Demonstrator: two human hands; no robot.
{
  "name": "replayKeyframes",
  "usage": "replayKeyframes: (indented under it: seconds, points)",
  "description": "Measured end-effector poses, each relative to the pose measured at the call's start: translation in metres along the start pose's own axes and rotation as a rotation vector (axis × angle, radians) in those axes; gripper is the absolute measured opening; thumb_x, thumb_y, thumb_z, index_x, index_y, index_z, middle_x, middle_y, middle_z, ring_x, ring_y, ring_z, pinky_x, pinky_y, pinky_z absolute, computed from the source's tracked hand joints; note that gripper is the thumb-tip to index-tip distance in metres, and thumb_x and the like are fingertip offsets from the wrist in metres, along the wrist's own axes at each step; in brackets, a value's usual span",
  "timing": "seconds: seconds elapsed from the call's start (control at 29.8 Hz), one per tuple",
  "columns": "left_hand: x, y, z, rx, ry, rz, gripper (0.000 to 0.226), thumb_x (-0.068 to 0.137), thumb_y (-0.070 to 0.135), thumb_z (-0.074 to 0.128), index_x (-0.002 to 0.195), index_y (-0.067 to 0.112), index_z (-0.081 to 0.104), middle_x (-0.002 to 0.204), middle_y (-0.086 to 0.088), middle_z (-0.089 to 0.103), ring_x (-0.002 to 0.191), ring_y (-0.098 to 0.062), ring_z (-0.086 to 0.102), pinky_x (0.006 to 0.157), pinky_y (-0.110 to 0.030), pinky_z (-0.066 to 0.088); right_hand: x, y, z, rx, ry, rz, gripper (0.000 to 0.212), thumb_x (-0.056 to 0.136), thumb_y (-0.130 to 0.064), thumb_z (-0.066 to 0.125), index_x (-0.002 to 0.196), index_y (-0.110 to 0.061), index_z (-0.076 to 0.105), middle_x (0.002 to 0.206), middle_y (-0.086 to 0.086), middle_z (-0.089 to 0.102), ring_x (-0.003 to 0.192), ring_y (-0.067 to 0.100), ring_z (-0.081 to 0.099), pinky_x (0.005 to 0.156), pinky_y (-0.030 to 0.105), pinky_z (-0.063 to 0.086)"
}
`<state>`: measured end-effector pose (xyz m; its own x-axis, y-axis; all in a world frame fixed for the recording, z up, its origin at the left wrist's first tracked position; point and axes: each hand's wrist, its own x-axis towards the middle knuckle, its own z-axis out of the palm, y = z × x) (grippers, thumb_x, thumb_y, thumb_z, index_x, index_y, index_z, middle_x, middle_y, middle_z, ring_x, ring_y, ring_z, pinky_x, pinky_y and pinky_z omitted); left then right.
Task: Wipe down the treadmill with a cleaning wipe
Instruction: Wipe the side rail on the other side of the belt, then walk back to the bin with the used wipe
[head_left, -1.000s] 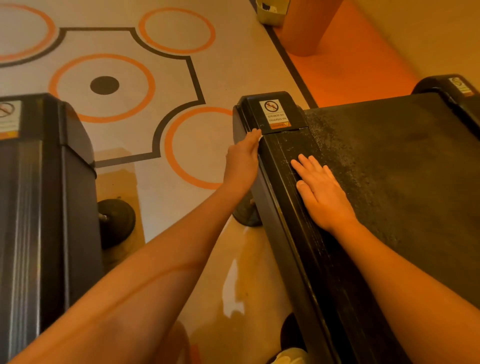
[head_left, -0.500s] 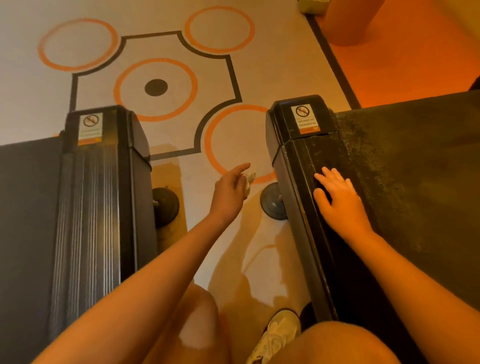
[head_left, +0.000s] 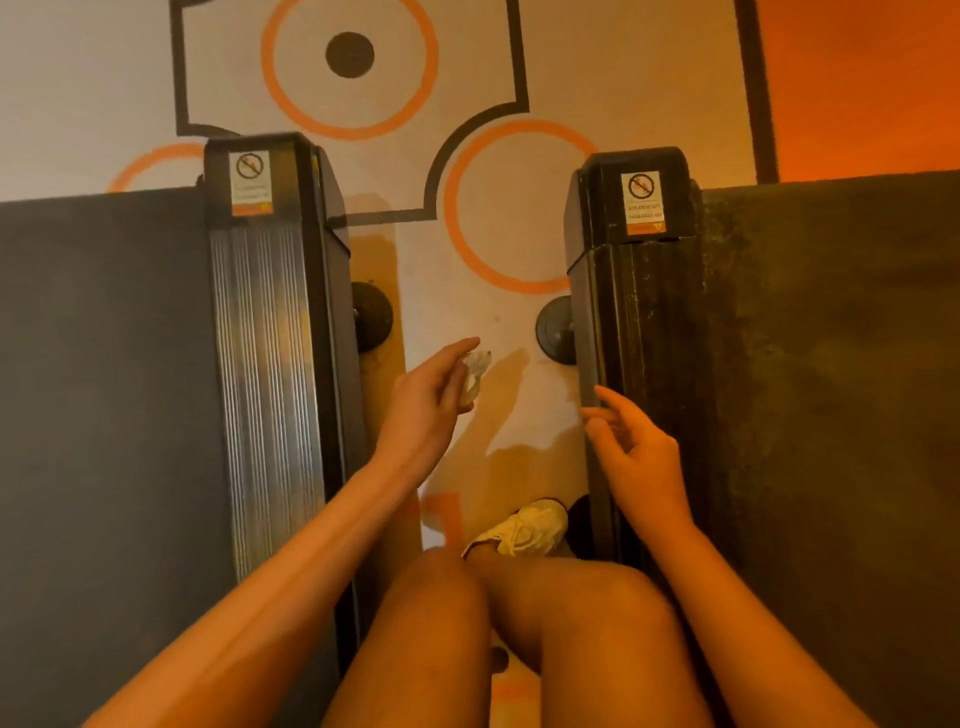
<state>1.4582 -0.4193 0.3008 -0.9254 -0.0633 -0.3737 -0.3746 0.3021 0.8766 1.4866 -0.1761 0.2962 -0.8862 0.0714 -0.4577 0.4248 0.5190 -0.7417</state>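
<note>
The treadmill (head_left: 737, 364) I take to be mine to clean lies at three o'clock. My right hand (head_left: 639, 452) is at its near edge, at four o'clock. The fingers are loosely bent and hold nothing, and the fingertips (head_left: 602, 397) are at the outer lip of the dark side rail (head_left: 654, 322). I can't tell whether they press on it.

My left hand (head_left: 431, 400) hangs near the middle of my view, over the floor (head_left: 498, 249) between two machines. It pinches the cleaning wipe (head_left: 475, 374) as a small crumpled wad between thumb and fingers, with the forefinger stretched toward twelve o'clock. The wipe touches neither machine.

To do this pass well, I'd first shake the wad open so that a flat face meets the surface. I'd set it down by the warning sticker (head_left: 643, 202) at one o'clock and draw it toward me along the rail in long, overlapping strokes. My right hand should lift clear of the strip being wiped. The rail's outer side, by the wheel (head_left: 556, 330) at two o'clock, needs its own stroke. The belt (head_left: 841, 415) looks speckled, so I'd refold to a clean face before going on to it.

At nine o'clock stands a second treadmill (head_left: 104, 415) with a ribbed silvery rail (head_left: 265, 389). My shoe (head_left: 524, 527) is at six o'clock, just above my knees (head_left: 519, 623).
</note>
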Motion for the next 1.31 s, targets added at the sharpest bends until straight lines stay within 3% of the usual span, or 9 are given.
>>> replayKeyframes:
  seconds: [0.1,0.27,0.4,0.57,0.74,0.81,0.94,1.07,1.31]
  points:
    - [-0.021,0.037,-0.016,0.005,-0.010,-0.020,0.034,0.106,0.018,0.049,0.137,0.025,0.060,0.124,0.007,0.063,0.103,-0.002,0.065,0.080,-0.024,0.060,-0.018,-0.023,-0.016,0.001,-0.073,0.053,0.041,0.100,-0.027,0.060,0.138,-0.038,0.051,0.114,-0.010,0.070,0.105,0.001,0.064,0.091,0.026,0.054]
    - [-0.038,0.091,-0.043,0.095,-0.023,-0.068,0.035,0.106,0.017,0.049,0.139,0.026,0.058,0.130,0.004,0.063,0.108,-0.004,0.063,0.084,-0.023,0.059,-0.046,-0.072,-0.029,0.014,-0.123,0.149,0.047,0.100,-0.032,0.060,0.147,-0.029,0.050,0.118,-0.002,0.070,0.103,0.006,0.065,0.087,0.023,0.053]
    - [-0.044,0.120,-0.073,0.243,-0.050,-0.113,0.036,0.105,0.015,0.050,0.139,0.023,0.058,0.130,-0.001,0.065,0.114,-0.011,0.061,0.088,-0.008,0.048,-0.059,-0.113,-0.042,0.001,-0.197,0.208,0.050,0.102,-0.030,0.058,0.150,-0.025,0.046,0.120,0.002,0.069,0.106,0.013,0.065,0.083,0.015,0.049]
    - [-0.037,0.161,-0.116,0.239,-0.014,-0.180,0.036,0.104,0.011,0.050,0.137,0.020,0.059,0.126,0.002,0.066,0.115,-0.014,0.062,0.099,-0.042,0.055,-0.043,-0.166,-0.080,-0.045,-0.218,0.253,0.050,0.102,-0.031,0.058,0.150,-0.028,0.045,0.114,0.000,0.069,0.100,0.009,0.064,0.085,0.027,0.053]
    - [0.005,0.218,-0.150,0.196,-0.046,-0.206,0.036,0.105,0.018,0.049,0.139,0.023,0.056,0.127,0.009,0.060,0.121,-0.014,0.059,0.100,-0.047,0.054,0.010,-0.223,-0.113,-0.085,-0.209,0.258,0.047,0.102,-0.028,0.057,0.148,-0.027,0.048,0.104,-0.004,0.069,0.090,0.003,0.063,0.076,0.023,0.051]
    - [0.032,0.243,-0.166,0.209,-0.060,-0.211,0.037,0.105,0.022,0.048,0.141,0.022,0.055,0.131,0.006,0.061,0.122,-0.016,0.059,0.100,-0.048,0.054,0.036,-0.254,-0.122,-0.092,-0.197,0.253,0.045,0.102,-0.028,0.057,0.146,-0.028,0.050,0.102,-0.005,0.070,0.091,0.006,0.065,0.078,0.027,0.054]
    - [0.086,0.293,-0.198,0.272,-0.069,-0.152,0.036,0.106,0.023,0.047,0.141,0.023,0.055,0.128,-0.003,0.064,0.116,-0.020,0.063,0.097,-0.047,0.055,0.080,-0.308,-0.138,-0.097,-0.143,0.213,0.042,0.102,-0.029,0.055,0.144,-0.030,0.051,0.105,-0.005,0.070,0.094,0.003,0.065,0.071,0.015,0.046]
    - [0.127,0.334,-0.230,0.320,-0.098,-0.111,0.036,0.106,0.024,0.048,0.141,0.025,0.055,0.127,-0.005,0.065,0.113,-0.022,0.065,0.094,-0.047,0.057,0.104,-0.354,-0.153,-0.143,-0.154,0.188,0.039,0.103,-0.028,0.054,0.141,-0.029,0.054,0.103,-0.002,0.069,0.087,0.007,0.064,0.072,0.022,0.049]
    - [0.183,0.413,-0.257,0.406,-0.159,-0.058,0.036,0.105,0.023,0.050,0.141,0.022,0.055,0.128,-0.009,0.066,0.111,-0.023,0.066,0.097,-0.047,0.055,0.134,-0.414,-0.181,-0.127,-0.114,0.202,0.038,0.103,-0.030,0.054,0.140,-0.027,0.056,0.099,-0.004,0.067,0.078,0.003,0.058,0.065,0.018,0.044]
